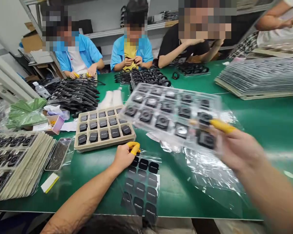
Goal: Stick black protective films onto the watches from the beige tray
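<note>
Yellow covers sit on fingertips of both my hands. My right hand grips the right end of a clear tray, raised and tilted above the table, with round dark parts in its compartments. My left hand is pinched at the top of a clear sheet bearing rows of black square pieces, near the table's front edge. Just behind my left hand, a beige tray holds black square pieces in its compartments.
Stacked trays and a phone-like slab stand left; clear trays are piled at back right. Crumpled plastic film lies right. Black straps are heaped at back left. Several people sit across the green table.
</note>
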